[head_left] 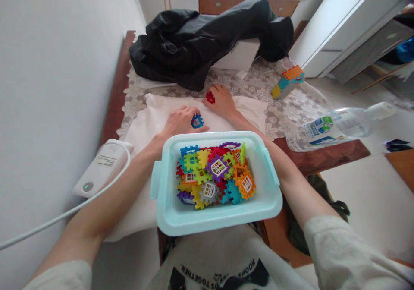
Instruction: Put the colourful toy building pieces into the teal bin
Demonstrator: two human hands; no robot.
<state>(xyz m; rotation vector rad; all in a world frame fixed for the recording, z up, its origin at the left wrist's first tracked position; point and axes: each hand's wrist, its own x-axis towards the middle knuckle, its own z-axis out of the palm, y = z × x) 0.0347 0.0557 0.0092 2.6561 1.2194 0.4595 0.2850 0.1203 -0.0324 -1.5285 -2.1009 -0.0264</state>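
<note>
My left hand rests over the white cloth, its thumb and fingers closed around a blue interlocking building tile with a window-like grid. Slightly farther away, my right hand has its fingers curled on a red interlocking tile, which is partly hidden by them. Close to my body, between my forearms, stands a light turquoise plastic bin. Inside it lies a heap of tiles with toothed edges in several colours, among them a purple tile with a white window insert.
A tall block built of coloured tiles stands at the far right of the table. Nearer is a clear plastic bottle. Black fabric is heaped over a white box at the back. A white corded device lies left.
</note>
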